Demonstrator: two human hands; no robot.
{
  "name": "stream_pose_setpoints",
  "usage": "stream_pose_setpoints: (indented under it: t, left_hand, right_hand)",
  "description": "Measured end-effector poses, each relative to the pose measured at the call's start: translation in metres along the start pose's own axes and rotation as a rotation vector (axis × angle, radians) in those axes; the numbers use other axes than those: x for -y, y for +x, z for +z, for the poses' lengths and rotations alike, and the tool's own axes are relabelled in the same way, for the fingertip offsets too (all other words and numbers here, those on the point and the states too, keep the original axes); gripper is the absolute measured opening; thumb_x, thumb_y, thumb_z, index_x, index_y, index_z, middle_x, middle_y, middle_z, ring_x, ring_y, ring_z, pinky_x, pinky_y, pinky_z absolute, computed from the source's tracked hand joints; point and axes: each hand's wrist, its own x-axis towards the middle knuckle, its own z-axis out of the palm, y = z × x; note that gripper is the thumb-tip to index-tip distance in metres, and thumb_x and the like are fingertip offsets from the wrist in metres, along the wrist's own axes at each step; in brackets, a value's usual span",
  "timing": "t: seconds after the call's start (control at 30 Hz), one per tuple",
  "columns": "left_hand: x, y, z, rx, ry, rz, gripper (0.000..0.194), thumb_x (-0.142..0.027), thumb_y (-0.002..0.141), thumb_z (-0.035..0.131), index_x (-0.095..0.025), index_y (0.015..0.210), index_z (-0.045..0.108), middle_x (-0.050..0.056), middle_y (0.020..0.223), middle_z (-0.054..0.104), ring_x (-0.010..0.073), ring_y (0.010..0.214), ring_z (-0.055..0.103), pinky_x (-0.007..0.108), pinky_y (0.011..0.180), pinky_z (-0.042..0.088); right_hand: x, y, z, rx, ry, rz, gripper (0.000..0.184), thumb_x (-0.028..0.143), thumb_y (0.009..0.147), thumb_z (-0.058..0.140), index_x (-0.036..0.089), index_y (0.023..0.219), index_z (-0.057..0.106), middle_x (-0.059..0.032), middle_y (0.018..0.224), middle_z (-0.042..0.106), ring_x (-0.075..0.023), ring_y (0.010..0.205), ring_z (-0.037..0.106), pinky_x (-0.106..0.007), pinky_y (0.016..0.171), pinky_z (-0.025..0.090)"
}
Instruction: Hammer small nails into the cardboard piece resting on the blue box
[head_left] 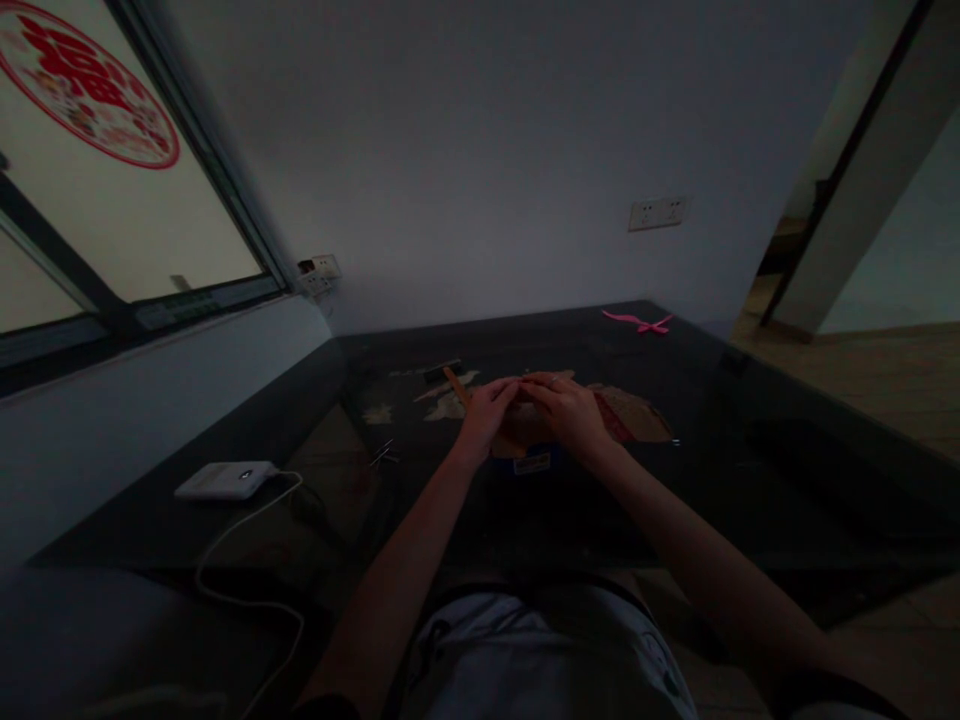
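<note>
Both my hands meet over the middle of a dark glass table (750, 470). My left hand (487, 410) and my right hand (568, 408) have their fingertips pressed together on a small thing I cannot make out in the dim light. Under them lie brown cardboard pieces (634, 415) and a thin orange-brown stick (455, 384) that slants away to the left. A small blue and white label or box (532, 462) shows just below my wrists.
A white power bank (225, 479) with a white cable (240, 560) lies at the table's left. A pink ribbon-like scrap (639, 322) rests at the far edge. Small metal clips (382, 455) lie left of my hands. Wall sockets (658, 212) and a window are beyond.
</note>
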Motion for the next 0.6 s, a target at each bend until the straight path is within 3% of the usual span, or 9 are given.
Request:
stream_pose_setpoints:
  t: [0.23,0.4,0.6]
  left_hand:
    - [-0.004,-0.001,-0.004,0.001,-0.368,-0.181,0.02,-0.022,0.07,0.069,-0.014,0.089,0.07,0.006,0.084,0.071,0.013,0.074,0.064,0.026,0.075,0.049]
    - [-0.006,-0.001,-0.007,-0.042,-0.386,-0.174,0.016,-0.018,0.071,0.069,-0.013,0.086,0.07,0.005,0.082,0.071,0.0131,0.076,0.066,0.026,0.078,0.049]
    - [-0.01,-0.006,-0.019,-0.008,-0.361,-0.198,0.023,-0.017,0.068,0.073,-0.012,0.09,0.07,0.006,0.085,0.071,0.0129,0.076,0.066,0.027,0.08,0.049]
  right_hand:
    - [0.002,-0.005,0.008,0.016,0.016,-0.051,0.036,0.012,0.088,0.049,0.017,0.121,0.062,-0.0126,0.128,0.059,-0.0259,0.112,0.054,-0.04,0.092,0.047]
    - [0.005,-0.004,0.009,0.05,0.082,-0.041,0.043,0.009,0.086,0.048,0.02,0.126,0.058,-0.0107,0.134,0.053,-0.0269,0.117,0.049,-0.043,0.095,0.045]
    - [0.007,-0.002,0.016,0.075,0.228,0.003,0.053,0.002,0.076,0.05,0.018,0.125,0.057,-0.014,0.131,0.051,-0.0281,0.121,0.045,-0.048,0.101,0.039]
